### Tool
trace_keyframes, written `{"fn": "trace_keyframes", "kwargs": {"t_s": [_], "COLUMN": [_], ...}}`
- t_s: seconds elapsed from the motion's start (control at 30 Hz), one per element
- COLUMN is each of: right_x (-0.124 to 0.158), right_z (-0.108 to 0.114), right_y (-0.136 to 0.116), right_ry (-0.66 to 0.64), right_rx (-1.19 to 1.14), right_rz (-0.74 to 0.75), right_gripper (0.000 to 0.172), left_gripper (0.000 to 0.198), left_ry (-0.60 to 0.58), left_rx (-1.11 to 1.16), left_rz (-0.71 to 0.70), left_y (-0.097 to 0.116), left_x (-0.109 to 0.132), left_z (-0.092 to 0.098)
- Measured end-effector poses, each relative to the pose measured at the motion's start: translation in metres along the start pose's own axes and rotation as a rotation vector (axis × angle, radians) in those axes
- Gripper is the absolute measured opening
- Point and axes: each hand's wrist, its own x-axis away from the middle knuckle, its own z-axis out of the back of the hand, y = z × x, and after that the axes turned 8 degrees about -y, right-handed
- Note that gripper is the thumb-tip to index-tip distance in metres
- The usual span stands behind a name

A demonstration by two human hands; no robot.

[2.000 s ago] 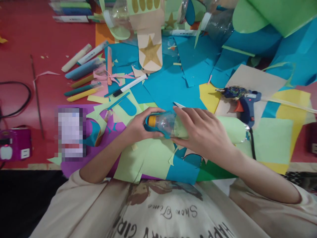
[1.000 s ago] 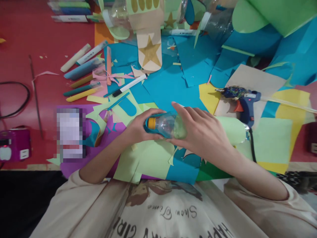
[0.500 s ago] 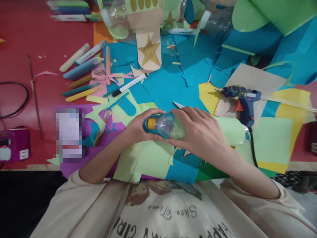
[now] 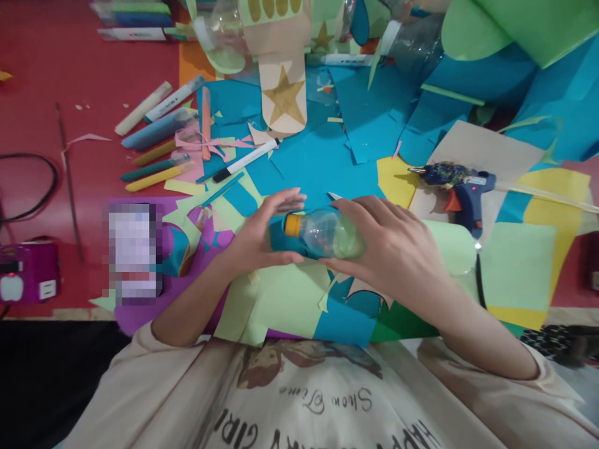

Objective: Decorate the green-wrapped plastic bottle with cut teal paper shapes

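A clear plastic bottle (image 4: 327,234) with an orange cap (image 4: 292,225) lies sideways, its body wrapped in light green paper (image 4: 449,246). My right hand (image 4: 397,249) is wrapped over the bottle's middle and grips it. My left hand (image 4: 257,240) cups the neck end, its fingers stretched above the cap and its thumb below. A piece of blue paper (image 4: 279,241) sits between that hand and the bottle neck.
A blue hot glue gun (image 4: 461,190) lies right of the bottle, its cord running toward me. Markers and pens (image 4: 156,134) lie at the left on the red surface. Cut blue, green and yellow paper (image 4: 322,162) covers the middle. A star-decorated bottle (image 4: 281,93) stands behind.
My left hand's fingers have lifted off the bottle neck and straightened out. The bottle has shifted slightly to the right under my right hand.
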Motion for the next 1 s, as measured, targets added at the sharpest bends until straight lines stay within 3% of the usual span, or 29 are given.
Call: {"fn": "trace_keyframes", "kwargs": {"t_s": [0.1,0.17,0.27,0.43,0.63,1.0], "right_x": [0.002,0.003,0.004,0.005,0.005,0.004], "right_z": [0.002,0.001,-0.002,-0.005,-0.007,-0.01], "right_y": [0.002,0.003,0.002,0.001,0.001,0.001], "right_ry": [0.02,0.024,0.009,0.002,-0.006,-0.033], "right_rx": [0.028,0.04,0.041,0.034,0.045,0.035], "right_rz": [-0.033,-0.033,-0.036,-0.045,-0.042,-0.063], "right_gripper": [0.057,0.057,0.057,0.056,0.054,0.057], "left_gripper": [0.054,0.044,0.047,0.044,0.037,0.029], "left_ry": [0.115,0.1,0.028,0.015,0.017,-0.002], "left_rx": [-0.267,-0.425,-0.552,-0.625,-0.758,-0.844], "left_rz": [-0.089,-0.108,-0.073,-0.089,-0.219,-0.216], "left_y": [-0.002,-0.004,-0.011,-0.016,-0.001,0.0], "left_x": [-0.001,-0.001,0.0,0.001,-0.004,-0.002], "left_z": [0.005,0.006,0.003,-0.001,0.006,0.01]}}
